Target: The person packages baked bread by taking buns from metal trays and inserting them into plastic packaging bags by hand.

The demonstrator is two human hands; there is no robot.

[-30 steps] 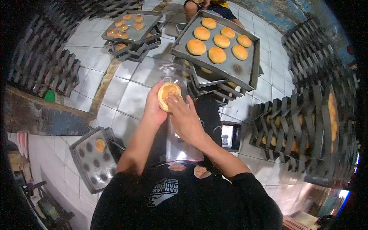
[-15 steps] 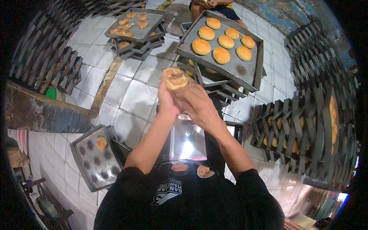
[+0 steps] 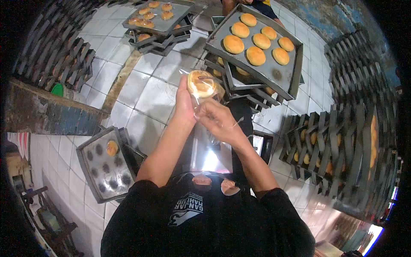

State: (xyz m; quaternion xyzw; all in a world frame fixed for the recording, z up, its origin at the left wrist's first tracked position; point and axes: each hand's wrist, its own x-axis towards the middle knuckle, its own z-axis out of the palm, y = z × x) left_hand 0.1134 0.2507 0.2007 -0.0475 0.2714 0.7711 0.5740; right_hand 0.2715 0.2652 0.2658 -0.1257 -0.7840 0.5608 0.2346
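Observation:
A round golden bun (image 3: 202,84) in a clear plastic bag is held up in front of my chest. My left hand (image 3: 184,104) is closed around the left side and underside of the bagged bun. Just below the bun, my right hand (image 3: 217,120) has its fingers pinched together at the open-looking lower end of the bag (image 3: 198,105). How much plastic lies between those fingers is partly hidden. A pile of shiny clear bags (image 3: 209,156) lies on my lap under both hands.
Ahead on the right, a tray (image 3: 274,83) of several buns tops a stack. Wrapped buns lie on another tray (image 3: 160,28) at far left. A tray (image 3: 96,171) with one bun stands near left. Stacked trays (image 3: 325,145) line the right.
My right hand has drawn down off the bun to the bag's lower end, its fingers now pinched. The bun has shifted slightly right and shows more fully in its bag.

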